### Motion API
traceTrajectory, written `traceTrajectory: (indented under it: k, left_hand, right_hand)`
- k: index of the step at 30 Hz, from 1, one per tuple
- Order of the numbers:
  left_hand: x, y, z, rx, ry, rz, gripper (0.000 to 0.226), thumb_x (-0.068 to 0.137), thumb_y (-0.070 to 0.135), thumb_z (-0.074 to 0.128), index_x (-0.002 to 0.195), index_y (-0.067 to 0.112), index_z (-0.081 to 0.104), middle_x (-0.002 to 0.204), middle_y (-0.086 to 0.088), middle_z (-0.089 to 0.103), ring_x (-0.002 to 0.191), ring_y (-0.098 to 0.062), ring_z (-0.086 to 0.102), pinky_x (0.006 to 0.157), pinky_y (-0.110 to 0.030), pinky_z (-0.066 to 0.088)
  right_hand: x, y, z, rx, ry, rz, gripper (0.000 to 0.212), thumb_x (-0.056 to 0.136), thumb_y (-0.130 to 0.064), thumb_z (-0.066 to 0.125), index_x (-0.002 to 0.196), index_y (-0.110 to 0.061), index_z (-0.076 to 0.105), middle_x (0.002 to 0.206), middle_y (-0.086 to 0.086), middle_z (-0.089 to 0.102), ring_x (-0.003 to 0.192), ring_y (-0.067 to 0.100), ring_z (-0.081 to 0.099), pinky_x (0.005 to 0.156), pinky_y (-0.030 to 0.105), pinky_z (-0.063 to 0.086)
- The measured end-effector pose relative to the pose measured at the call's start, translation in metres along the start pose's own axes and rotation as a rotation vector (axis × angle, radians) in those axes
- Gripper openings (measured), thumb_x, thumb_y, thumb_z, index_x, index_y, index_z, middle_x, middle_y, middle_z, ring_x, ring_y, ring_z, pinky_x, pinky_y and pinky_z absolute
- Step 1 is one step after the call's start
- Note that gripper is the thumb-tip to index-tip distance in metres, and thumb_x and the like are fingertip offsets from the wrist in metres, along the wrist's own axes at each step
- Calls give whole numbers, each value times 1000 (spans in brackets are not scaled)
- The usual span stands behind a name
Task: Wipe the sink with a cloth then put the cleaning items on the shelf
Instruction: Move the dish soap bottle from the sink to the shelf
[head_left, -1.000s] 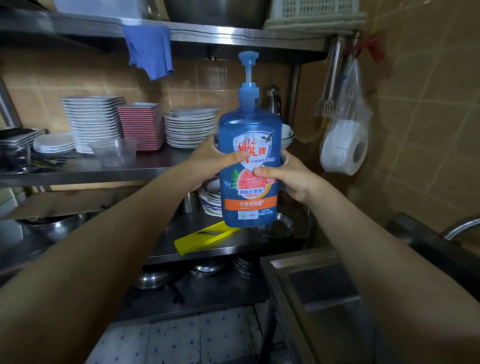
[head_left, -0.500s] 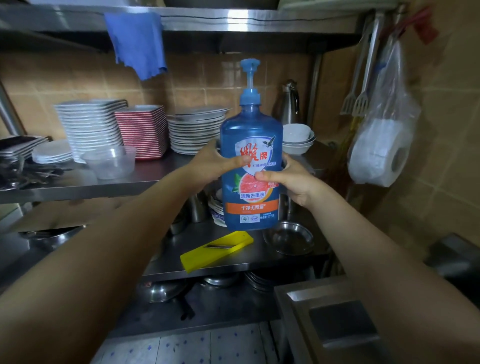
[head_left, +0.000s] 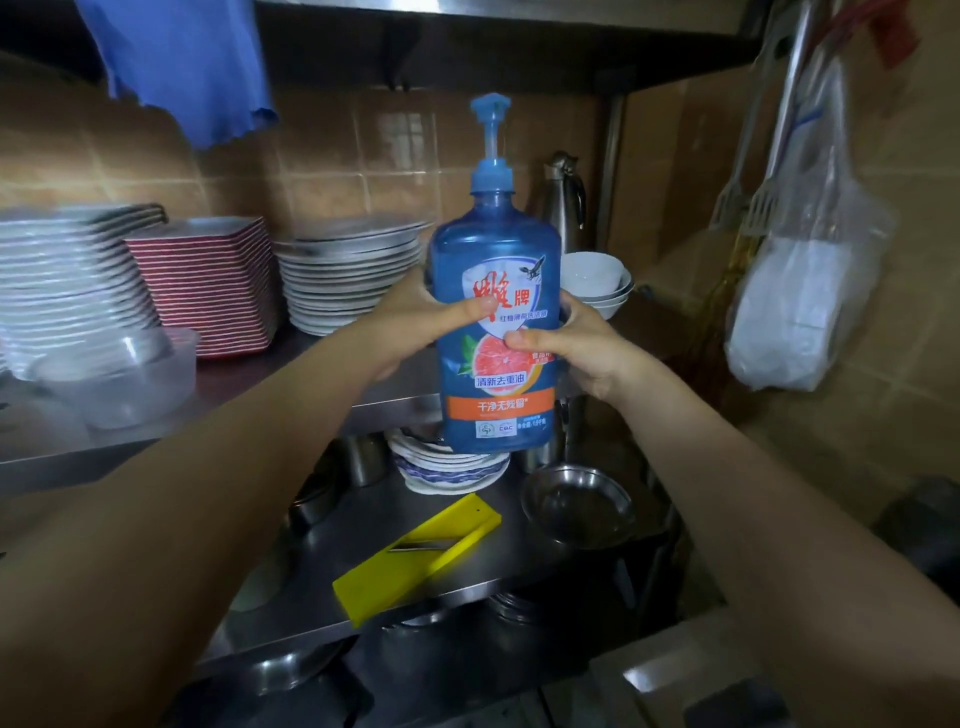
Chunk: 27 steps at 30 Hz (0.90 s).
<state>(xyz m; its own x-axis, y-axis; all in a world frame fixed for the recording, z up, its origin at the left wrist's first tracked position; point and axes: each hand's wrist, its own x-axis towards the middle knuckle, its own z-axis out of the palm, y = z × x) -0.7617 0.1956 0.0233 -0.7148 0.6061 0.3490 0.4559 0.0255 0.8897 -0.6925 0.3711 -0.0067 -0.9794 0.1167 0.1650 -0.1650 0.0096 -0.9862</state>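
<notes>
Head camera view: both hands clasp a blue pump bottle of dish detergent (head_left: 496, 270) around its middle. The left hand (head_left: 410, 327) wraps the bottle's left side with its thumb laid across the label. The right hand (head_left: 576, 353) wraps the right side, thumb pressed on the grapefruit picture. The bottle is upright and in the air, in front of the steel rack, pump head (head_left: 491, 111) on top.

It stands level with the middle shelf (head_left: 249, 384) and blocks the stretch of that shelf between a stack of round plates (head_left: 348, 275) and nested white bowls (head_left: 597, 283). A steel jug (head_left: 563, 202) rises behind the bowls, partly hidden by the bottle's shoulder. Farther left on the same shelf sit red-edged square plates (head_left: 208, 286), a tall stack of white plates (head_left: 67, 275) and, nearer the front edge, a clear plastic container (head_left: 114, 374).

Below the bottle's base, on the lower shelf (head_left: 415, 597), lie blue-patterned plates (head_left: 447, 465), a shallow steel bowl (head_left: 576, 504) and a yellow slicer (head_left: 415, 551).

A blue cloth (head_left: 192, 67) hangs from the top shelf (head_left: 467, 15) at upper left. At right, against the tiled wall, metal utensils (head_left: 753, 202) hang beside a clear plastic bag holding a white paper roll (head_left: 800, 301). A steel sink edge (head_left: 665, 670) shows at the lower right.
</notes>
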Motion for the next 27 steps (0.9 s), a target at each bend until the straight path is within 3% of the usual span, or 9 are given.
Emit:
traceTrajectory:
  k: [3,7,14,18,22,25,27]
  left_hand:
    - [20,-14,-7,-17,-6,-5,27,72,32,74,95,33,59,79,27,69,73,7,65,49,-8,46]
    - [45,-27,-10,-6,-23,-19,32,64,42,73,92,35,58,78,30,68,71,10,64,47,-7,45]
    - [100,-45,-11,30,-71,9,40,63,47,73,99,38,59,90,23,70,83,4,66,58,-13,50]
    - [129,-52,-7,29,-44,28,43,61,47,76,99,36,60,87,25,70,81,5,66,55,-12,50]
    - [153,-62,-4,45,-84,33,57,58,53,79,108,33,60,102,12,70,93,-5,66,69,-21,55]
    - [166,-68,-2,40,-81,39,50,55,53,75,100,34,62,92,18,71,86,1,67,61,-13,51]
    - [177,-75,-2,21,-112,48,44,61,45,74,101,33,62,99,11,71,91,-5,67,69,-20,53]
  right_hand:
    - [19,3,-4,-47,15,-13,80,57,-15,82,130,-17,48,110,4,69,95,20,69,72,33,57]
    - [45,8,-14,-58,25,-18,64,67,-7,79,124,-19,52,101,-2,71,89,15,70,67,27,57]
    - [97,14,-46,-43,-3,-62,65,58,-8,80,118,-16,55,102,1,71,94,18,69,76,30,57]
    - [123,16,-64,-40,-29,-75,57,56,-9,81,107,-23,59,93,-6,74,89,15,70,68,24,56]
    - [142,24,-81,-29,-39,-78,47,66,-1,76,103,-24,60,92,-6,74,87,14,71,65,21,55]
    - [156,27,-90,-45,-35,-66,52,61,-7,79,107,-22,59,95,-5,74,89,15,71,66,23,56]
    - [165,29,-95,-54,-38,-52,56,57,-12,80,109,-21,59,97,-4,74,91,16,70,67,24,56]
